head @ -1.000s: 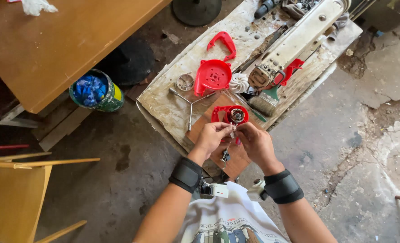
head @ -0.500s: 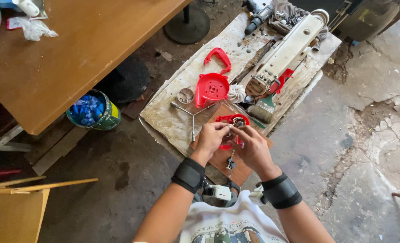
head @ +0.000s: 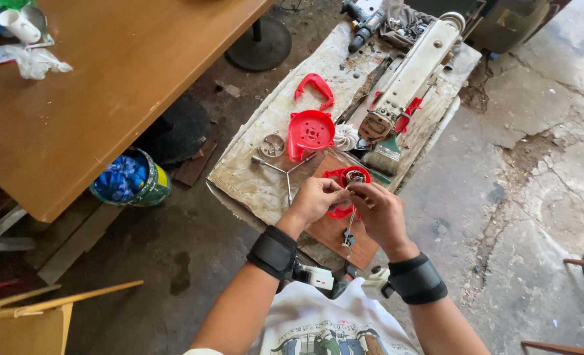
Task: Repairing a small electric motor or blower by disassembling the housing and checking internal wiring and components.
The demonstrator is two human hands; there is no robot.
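Both forearms are bare from the elbow down, with no sleeves reaching them. The left hand (head: 315,200) and the right hand (head: 379,212) wear no gloves and no rings that can be made out. Each wrist carries a broad black band (head: 274,252), padded-looking and matte; the one on the right wrist (head: 417,279) sits the same way. A small whitish box-shaped device (head: 318,277) is fixed at the inner edge of the left band, and a like one (head: 375,286) at the right band. At the bottom centre of the frame shows a white shirt (head: 325,322) with a coloured printed picture on its front.
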